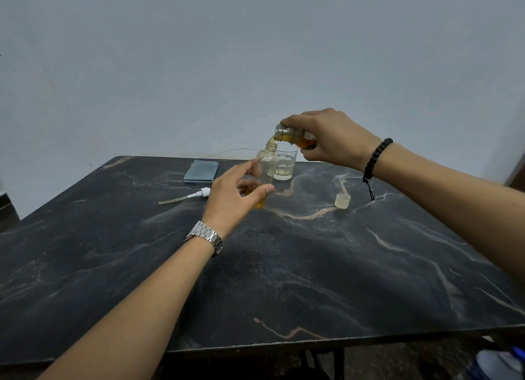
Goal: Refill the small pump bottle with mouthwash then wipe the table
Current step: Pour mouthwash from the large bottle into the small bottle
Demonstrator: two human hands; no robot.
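Tabletop (312, 266) black marble pattern, grey-white and pinkish-tan veins; wall (255, 53) behind its far edge plain pale grey-blue. Small pump bottle (265, 166) clear with amber liquid at the bottom, tilted mouthwash bottle (295, 138) clear with amber-brown liquid, glass (285, 164) clear with pale yellowish liquid. Folded cloth (201, 171) near the far edge grey-blue, pump head (199, 193) white with a pale yellowish tube, cap (342, 200) translucent pale yellow, watch (206, 236) silver, bead bracelet (376, 158) black.
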